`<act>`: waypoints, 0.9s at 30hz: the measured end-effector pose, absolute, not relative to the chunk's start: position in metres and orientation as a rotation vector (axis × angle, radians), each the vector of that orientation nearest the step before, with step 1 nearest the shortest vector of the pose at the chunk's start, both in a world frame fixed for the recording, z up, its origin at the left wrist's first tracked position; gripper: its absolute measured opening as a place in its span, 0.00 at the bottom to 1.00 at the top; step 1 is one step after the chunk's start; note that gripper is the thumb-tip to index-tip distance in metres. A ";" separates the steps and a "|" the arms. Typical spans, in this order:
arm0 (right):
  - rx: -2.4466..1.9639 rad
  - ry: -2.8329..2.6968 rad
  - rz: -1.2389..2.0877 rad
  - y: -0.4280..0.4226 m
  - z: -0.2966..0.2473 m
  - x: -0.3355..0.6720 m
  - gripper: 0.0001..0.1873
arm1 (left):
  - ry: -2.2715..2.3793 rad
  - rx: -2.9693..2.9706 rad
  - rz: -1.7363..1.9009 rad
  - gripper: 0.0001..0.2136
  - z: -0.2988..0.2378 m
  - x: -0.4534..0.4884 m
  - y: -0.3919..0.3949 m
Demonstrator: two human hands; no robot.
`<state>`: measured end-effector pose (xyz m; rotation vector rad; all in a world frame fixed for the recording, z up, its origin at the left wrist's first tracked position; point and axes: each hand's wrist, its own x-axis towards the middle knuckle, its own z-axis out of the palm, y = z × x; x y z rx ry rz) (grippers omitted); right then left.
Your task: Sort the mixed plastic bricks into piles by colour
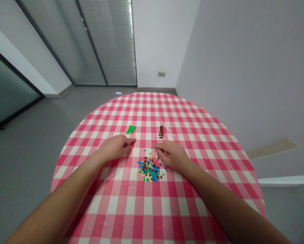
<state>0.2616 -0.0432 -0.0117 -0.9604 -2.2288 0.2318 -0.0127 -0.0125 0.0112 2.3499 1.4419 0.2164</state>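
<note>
A round table (147, 210) carries a red and white checked cloth. Near its middle lies a mixed heap of small coloured pieces (150, 168): blue, green, brown, yellow and white. My left hand (115, 146) rests on the cloth left of the heap, fingers curled and pinched together; what they hold, if anything, I cannot make out. My right hand (171, 155) lies at the heap's right edge, fingers bent and drawn together at the tips. Beyond my left hand sits a small group of green pieces (130, 129). A small group of brown pieces (161, 131) lies beyond my right hand.
Grey floor surrounds the table. A white wall stands close on the right. Glass partitions with blinds (96, 40) fill the far left. A white plug and cable (118, 93) lie on the floor beyond the table, below a wall socket (161, 74).
</note>
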 end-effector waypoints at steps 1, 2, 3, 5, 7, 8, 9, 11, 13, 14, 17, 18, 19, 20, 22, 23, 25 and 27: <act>-0.959 -2.231 0.230 -0.043 -0.012 0.262 0.11 | 1.452 2.355 0.217 0.15 0.012 -0.013 -0.011; -0.956 -2.235 0.228 -0.043 -0.012 0.262 0.11 | 1.458 2.355 0.215 0.15 0.013 -0.013 -0.011; -0.950 -2.237 0.227 -0.042 -0.012 0.262 0.11 | 1.461 2.349 0.205 0.16 0.014 -0.014 -0.010; -0.941 -2.240 0.225 -0.042 -0.012 0.262 0.11 | 1.449 2.323 0.176 0.15 0.016 -0.015 -0.010; -0.945 -2.239 0.229 -0.042 -0.013 0.262 0.11 | 1.427 2.289 0.139 0.15 0.017 -0.018 -0.010; -0.949 -2.236 0.229 -0.042 -0.013 0.262 0.11 | 1.419 2.273 0.125 0.15 0.017 -0.020 -0.011; -0.952 -2.235 0.229 -0.042 -0.014 0.262 0.11 | 1.413 2.261 0.116 0.15 0.017 -0.022 -0.011; -0.956 -2.233 0.227 -0.042 -0.014 0.262 0.12 | 1.409 2.245 0.118 0.15 0.016 -0.025 -0.012; -0.963 -2.235 0.227 -0.042 -0.014 0.262 0.11 | 1.423 2.237 0.104 0.15 0.016 -0.027 -0.011; -0.967 -2.236 0.227 -0.042 -0.014 0.262 0.11 | 1.443 2.234 0.084 0.15 0.016 -0.027 -0.011; -0.966 -2.230 0.224 -0.042 -0.014 0.262 0.11 | 1.522 2.243 0.021 0.17 0.016 -0.026 -0.008; -0.964 -2.226 0.224 -0.042 -0.014 0.262 0.11 | 1.548 2.250 0.012 0.18 0.016 -0.026 -0.008; -0.963 -2.224 0.228 -0.042 -0.014 0.262 0.11 | 1.572 2.257 0.010 0.19 0.016 -0.025 -0.008; -0.964 -2.223 0.231 -0.042 -0.014 0.262 0.11 | 1.594 2.262 0.014 0.19 0.016 -0.024 -0.008; -0.968 -2.227 0.236 -0.042 -0.014 0.262 0.11 | 1.627 2.263 0.030 0.19 0.016 -0.023 -0.008; -0.966 -2.228 0.235 -0.042 -0.014 0.262 0.11 | 1.627 2.263 0.042 0.19 0.016 -0.023 -0.008; -0.961 -2.228 0.232 -0.042 -0.014 0.262 0.11 | 1.591 2.266 0.071 0.19 0.015 -0.022 -0.009; -0.957 -2.230 0.234 -0.042 -0.013 0.262 0.11 | 1.551 2.270 0.071 0.19 0.015 -0.021 -0.010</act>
